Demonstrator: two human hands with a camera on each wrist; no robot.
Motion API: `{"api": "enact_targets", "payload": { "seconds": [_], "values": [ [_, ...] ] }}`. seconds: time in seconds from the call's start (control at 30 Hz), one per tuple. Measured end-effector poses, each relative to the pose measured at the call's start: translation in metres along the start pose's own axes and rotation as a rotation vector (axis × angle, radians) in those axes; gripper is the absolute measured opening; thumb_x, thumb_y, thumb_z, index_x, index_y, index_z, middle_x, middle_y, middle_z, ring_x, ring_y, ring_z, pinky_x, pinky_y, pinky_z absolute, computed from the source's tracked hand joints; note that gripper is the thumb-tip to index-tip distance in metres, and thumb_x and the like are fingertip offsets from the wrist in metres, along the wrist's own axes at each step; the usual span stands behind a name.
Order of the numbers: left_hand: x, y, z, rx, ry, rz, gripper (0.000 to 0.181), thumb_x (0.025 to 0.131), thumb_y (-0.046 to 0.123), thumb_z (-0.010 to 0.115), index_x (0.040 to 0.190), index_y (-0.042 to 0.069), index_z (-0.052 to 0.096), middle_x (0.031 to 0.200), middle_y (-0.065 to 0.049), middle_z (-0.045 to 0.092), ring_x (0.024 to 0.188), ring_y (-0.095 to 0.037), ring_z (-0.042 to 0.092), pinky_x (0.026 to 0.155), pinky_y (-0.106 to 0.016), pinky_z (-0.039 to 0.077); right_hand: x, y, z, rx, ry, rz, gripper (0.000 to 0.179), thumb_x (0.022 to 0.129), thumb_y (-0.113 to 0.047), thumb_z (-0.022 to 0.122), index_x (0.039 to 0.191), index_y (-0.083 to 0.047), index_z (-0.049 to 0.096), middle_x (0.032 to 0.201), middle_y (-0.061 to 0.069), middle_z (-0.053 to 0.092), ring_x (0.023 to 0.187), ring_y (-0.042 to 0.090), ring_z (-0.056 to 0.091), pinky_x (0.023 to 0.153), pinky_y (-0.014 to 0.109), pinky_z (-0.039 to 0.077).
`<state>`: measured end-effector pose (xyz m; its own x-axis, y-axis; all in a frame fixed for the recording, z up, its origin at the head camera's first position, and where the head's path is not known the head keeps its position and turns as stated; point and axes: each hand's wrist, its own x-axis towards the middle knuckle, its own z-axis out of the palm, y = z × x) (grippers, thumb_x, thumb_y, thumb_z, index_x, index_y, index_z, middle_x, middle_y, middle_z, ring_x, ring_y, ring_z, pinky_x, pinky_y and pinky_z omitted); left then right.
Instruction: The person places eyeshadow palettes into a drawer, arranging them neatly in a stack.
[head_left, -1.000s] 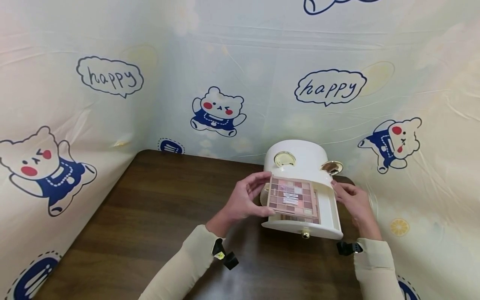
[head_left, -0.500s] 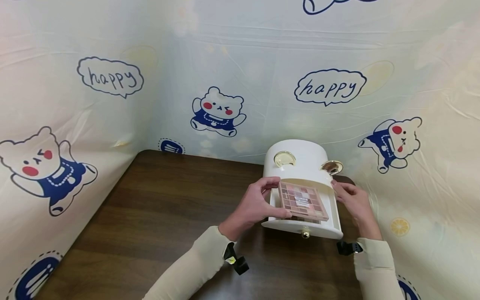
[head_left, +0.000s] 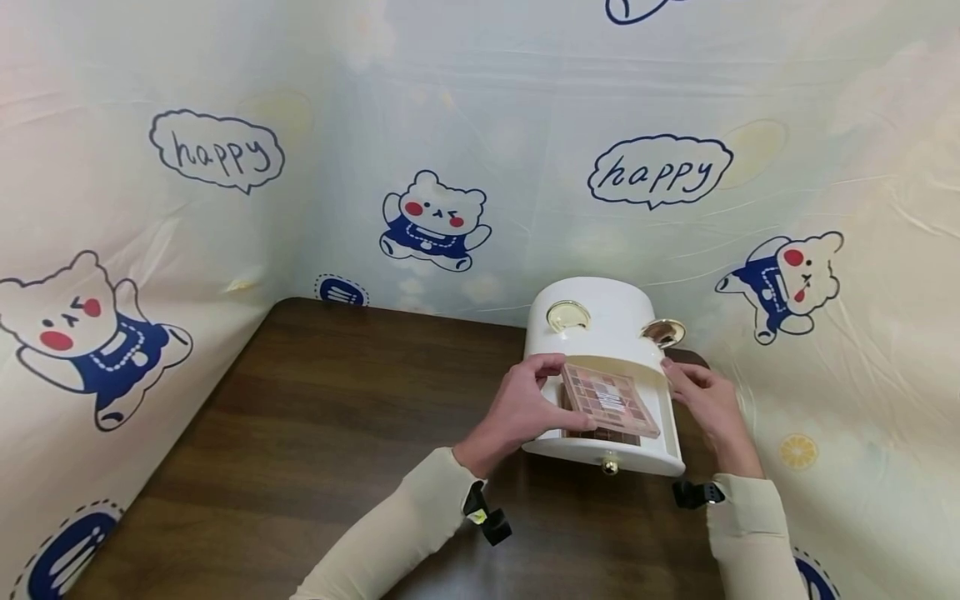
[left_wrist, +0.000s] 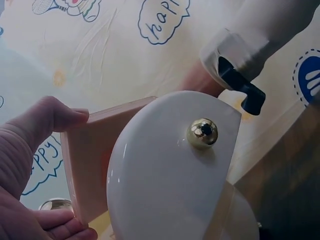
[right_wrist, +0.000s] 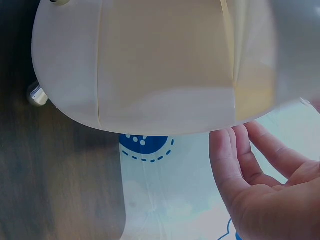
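Observation:
My left hand (head_left: 517, 412) pinches a pink eyeshadow palette (head_left: 611, 396) by its left edge, thumb on the near side and fingers on the far side. The palette is tilted above the pulled-out drawer (head_left: 577, 452) of a white storage box (head_left: 596, 312). Beneath it, part of another palette (head_left: 619, 437) shows in the drawer. In the left wrist view, the drawer front (left_wrist: 160, 170) hides part of the held palette (left_wrist: 90, 165). My right hand (head_left: 705, 408) touches the box's right side; in the right wrist view its fingertips (right_wrist: 220, 142) meet the box's edge.
Two gold ear-shaped pieces (head_left: 664, 333) stick out from the box top. A gold knob (head_left: 610, 468) is on the drawer front. The brown wooden table (head_left: 360, 400) stretches to the left, with a printed cloth (head_left: 525, 108) behind.
My left hand has moved right with the palette, from the drawer's left side to over its middle, and the palette has turned slightly. My right hand has stayed at the box.

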<state>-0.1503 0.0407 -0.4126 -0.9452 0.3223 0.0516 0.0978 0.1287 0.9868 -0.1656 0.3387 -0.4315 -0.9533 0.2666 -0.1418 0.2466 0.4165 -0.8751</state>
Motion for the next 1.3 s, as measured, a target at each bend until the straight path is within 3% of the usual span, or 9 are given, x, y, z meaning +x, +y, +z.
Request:
{"api": "enact_targets", "payload": {
  "seconds": [0.23,0.5,0.87,1.03,1.17,1.3],
  "values": [
    [0.0018,0.0012,0.0031,0.061,0.01,-0.006,0.09,0.06,0.03,0.099,0.137,0.01,0.057,0.125,0.002,0.059,0.12,-0.027,0.052,0.102,-0.043,0.046,0.0004,0.0002,0.0004,0.005,0.001,-0.011,0.078,0.094,-0.057,0.061,0.139,0.005,0.053,0.133,0.022,0.054,0.087,0.001,0.062,0.076,0.014,0.052],
    [0.0036,0.0038,0.0012,0.104,-0.025,-0.025,0.095,0.062,0.028,0.098,0.143,0.008,0.053,0.135,-0.003,0.056,0.125,-0.026,0.051,0.106,-0.038,0.044,-0.0003,-0.0014,0.0005,-0.014,0.004,0.011,0.079,0.093,-0.06,0.06,0.14,0.004,0.054,0.135,0.021,0.054,0.091,0.005,0.062,0.077,0.014,0.05],
    [0.0035,0.0017,0.0024,0.058,-0.071,-0.003,0.101,0.063,0.014,0.098,0.149,0.003,0.047,0.143,-0.007,0.051,0.132,-0.024,0.047,0.111,-0.034,0.039,0.0005,-0.0006,0.0004,-0.011,0.003,-0.015,0.077,0.094,-0.058,0.06,0.139,0.005,0.054,0.134,0.023,0.054,0.089,0.003,0.061,0.076,0.013,0.051],
    [0.0045,0.0,0.0018,0.04,-0.081,0.0,0.098,0.064,0.014,0.097,0.148,0.006,0.049,0.139,-0.005,0.057,0.123,-0.022,0.053,0.108,-0.038,0.042,0.0001,0.0001,0.0,-0.018,0.003,-0.016,0.077,0.095,-0.058,0.06,0.139,0.005,0.054,0.134,0.022,0.055,0.089,0.003,0.061,0.076,0.013,0.051],
    [0.0047,-0.0011,0.0015,0.004,-0.073,-0.032,0.092,0.067,0.016,0.096,0.148,0.01,0.051,0.132,-0.003,0.063,0.114,-0.02,0.058,0.105,-0.042,0.046,-0.0002,0.0002,0.0001,-0.012,0.007,-0.015,0.077,0.094,-0.058,0.061,0.139,0.004,0.055,0.134,0.022,0.055,0.088,0.002,0.061,0.075,0.013,0.051],
    [0.0045,-0.0006,-0.0002,-0.058,-0.039,-0.074,0.086,0.072,0.014,0.093,0.147,0.008,0.052,0.137,-0.006,0.061,0.118,-0.019,0.06,0.105,-0.04,0.045,0.0002,0.0007,0.0003,-0.002,0.008,-0.014,0.077,0.093,-0.058,0.062,0.139,0.004,0.055,0.133,0.022,0.055,0.089,0.003,0.062,0.076,0.014,0.051]
  ]
}}
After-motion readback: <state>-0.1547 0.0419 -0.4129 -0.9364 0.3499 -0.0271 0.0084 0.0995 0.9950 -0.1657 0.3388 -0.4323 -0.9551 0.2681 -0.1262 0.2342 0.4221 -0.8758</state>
